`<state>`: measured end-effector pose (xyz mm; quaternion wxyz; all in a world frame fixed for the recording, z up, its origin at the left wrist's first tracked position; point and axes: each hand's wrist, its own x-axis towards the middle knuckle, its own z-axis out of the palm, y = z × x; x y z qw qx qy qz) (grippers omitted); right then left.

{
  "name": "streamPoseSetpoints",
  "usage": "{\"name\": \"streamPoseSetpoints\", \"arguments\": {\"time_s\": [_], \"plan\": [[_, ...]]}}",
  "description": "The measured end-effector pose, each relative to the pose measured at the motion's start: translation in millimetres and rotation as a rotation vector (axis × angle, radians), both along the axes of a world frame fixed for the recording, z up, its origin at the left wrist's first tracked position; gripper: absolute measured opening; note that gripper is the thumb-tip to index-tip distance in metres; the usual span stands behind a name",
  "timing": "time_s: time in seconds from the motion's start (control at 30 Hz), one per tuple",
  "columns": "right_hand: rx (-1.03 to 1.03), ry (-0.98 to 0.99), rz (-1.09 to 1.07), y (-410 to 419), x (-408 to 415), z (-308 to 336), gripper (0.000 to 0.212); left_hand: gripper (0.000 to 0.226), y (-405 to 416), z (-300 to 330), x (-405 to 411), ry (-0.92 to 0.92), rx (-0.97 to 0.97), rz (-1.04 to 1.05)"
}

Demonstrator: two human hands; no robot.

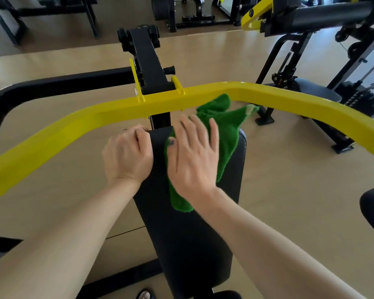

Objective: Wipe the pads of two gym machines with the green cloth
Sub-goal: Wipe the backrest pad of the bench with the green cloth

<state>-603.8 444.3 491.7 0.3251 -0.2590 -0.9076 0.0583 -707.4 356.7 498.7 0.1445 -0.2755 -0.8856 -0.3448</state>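
Flatly pressed green cloth [225, 134] under splayed right hand [192, 156] fingers [214, 134], pad [181, 234] running lengthwise nearward; left hand [127, 154] clenched on far-left edge.

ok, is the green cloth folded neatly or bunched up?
Bunched. The green cloth lies crumpled on the black pad under the flat right hand, its far end heaped in loose folds by the yellow bar.

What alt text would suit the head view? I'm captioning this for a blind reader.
A person's right hand presses a green cloth flat on a black bench pad, while the left hand grips the pad's top left edge. A yellow bar crosses above, over a wooden gym floor.
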Motion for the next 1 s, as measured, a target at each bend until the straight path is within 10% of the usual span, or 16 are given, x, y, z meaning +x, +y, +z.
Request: {"name": "streamPoseSetpoints", "arguments": {"time_s": [0.2,0.43,0.73,1.0], "plan": [[0.153,-0.088,0.242,34,14,3,0.049,0.045,0,0,2,-0.041,-0.004,0.013],[-0.268,0.193,-0.209,78,22,7,0.039,0.054,-2,3,2,-0.040,0.015,-0.026],[-0.039,-0.020,-0.087,-2,-15,12,0.053,0.044,-3,2,0,-0.083,0.014,-0.023],[0.077,-0.072,0.020,23,-4,21,0.046,0.052,-34,3,-15,-1.006,0.412,-0.258]]}}
